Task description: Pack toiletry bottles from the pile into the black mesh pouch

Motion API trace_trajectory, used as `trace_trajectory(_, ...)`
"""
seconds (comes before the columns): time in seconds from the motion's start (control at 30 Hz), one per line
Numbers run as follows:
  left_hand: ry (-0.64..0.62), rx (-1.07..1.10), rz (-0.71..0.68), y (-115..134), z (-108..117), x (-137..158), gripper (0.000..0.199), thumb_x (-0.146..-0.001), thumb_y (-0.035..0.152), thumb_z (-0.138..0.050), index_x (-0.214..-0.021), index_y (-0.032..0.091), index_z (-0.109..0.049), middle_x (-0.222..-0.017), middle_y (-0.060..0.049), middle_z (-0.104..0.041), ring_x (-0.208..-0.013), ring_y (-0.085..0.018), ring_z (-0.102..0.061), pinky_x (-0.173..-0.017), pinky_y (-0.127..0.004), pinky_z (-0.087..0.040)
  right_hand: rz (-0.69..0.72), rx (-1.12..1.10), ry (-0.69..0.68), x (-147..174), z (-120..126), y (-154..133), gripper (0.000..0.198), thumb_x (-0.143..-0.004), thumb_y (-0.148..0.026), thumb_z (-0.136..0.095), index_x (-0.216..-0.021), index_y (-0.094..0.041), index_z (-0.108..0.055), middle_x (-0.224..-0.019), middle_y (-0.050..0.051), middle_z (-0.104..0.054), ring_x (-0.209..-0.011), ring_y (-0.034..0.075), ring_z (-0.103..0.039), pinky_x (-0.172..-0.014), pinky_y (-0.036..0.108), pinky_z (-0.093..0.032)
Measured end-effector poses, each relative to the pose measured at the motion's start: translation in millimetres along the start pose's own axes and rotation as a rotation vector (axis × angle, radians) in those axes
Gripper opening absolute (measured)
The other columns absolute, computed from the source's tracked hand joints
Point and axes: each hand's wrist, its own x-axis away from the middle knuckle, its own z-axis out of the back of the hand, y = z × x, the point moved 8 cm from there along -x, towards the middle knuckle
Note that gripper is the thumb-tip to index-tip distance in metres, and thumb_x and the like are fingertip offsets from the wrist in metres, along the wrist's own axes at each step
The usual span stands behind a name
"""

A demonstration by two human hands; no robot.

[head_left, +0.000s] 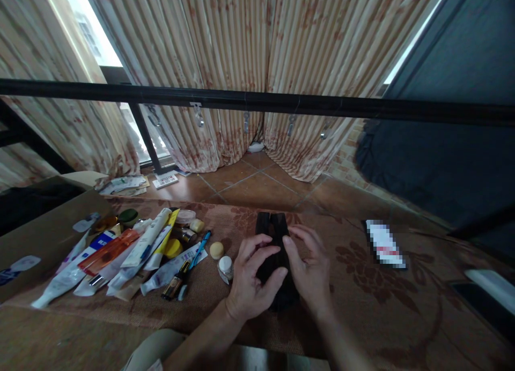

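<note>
A long black item (277, 237), perhaps a folded case or pouch, lies lengthwise in front of me on the brown patterned cloth (346, 317). Its far end shows two parallel strips with a slit between them. From the left, my left hand (257, 274) curls its fingers and thumb over the item. My right hand (309, 266) grips the other side, thumb on top and fingers along the edge. Just left of my left hand stand a small white-capped jar (225, 265) and a round yellowish lid or jar (216, 250).
A heap of tubes (148, 237) and cosmetic bottles spreads left, beside a cardboard box (48, 237). On the right lie a blurred-out phone-like thing (384, 243) and a dark flat object (478, 306). A black rail (249, 100) with clips crosses before the curtains (225, 44).
</note>
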Motion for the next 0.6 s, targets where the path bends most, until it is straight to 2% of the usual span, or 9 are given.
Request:
trace_trajectory(0.1,0.002,0.014,-0.029,5,0,-2,0.019,-0.080,0.029,-0.067,-0.097,0.022,-0.068,-0.115,-0.009,-0.056,-0.108,-0.023,-0.053,-0.092,-0.039,-0.046,0.052,0.059,0.008,1,-2,-5,0.024,-0.088,-0.031,-0.061,-0.110,-0.023,-0.061,-0.111,0.007,-0.065,-0.108,0.022,-0.057,-0.095,0.042,-0.045)
trace_trajectory(0.3,-0.024,0.021,-0.038,7,-4,-4,0.014,-0.077,0.032,-0.072,-0.086,0.021,-0.069,-0.114,-0.008,-0.055,-0.106,-0.023,-0.053,-0.094,-0.039,-0.045,0.136,0.155,0.018,3,-5,-14,0.036,-0.086,-0.033,-0.061,-0.120,-0.022,-0.056,-0.118,0.010,-0.062,-0.112,0.025,-0.055,-0.096,0.046,-0.044)
trace_trajectory(0.6,-0.098,0.104,-0.018,8,-9,-2,0.014,-0.084,0.030,-0.062,-0.091,0.022,-0.071,-0.120,-0.010,-0.054,-0.113,-0.024,-0.051,-0.097,-0.040,-0.044,0.161,0.176,0.010,6,-5,-15,0.034,-0.085,-0.029,-0.062,-0.118,-0.026,-0.057,-0.120,0.008,-0.060,-0.113,0.025,-0.055,-0.097,0.046,-0.043)
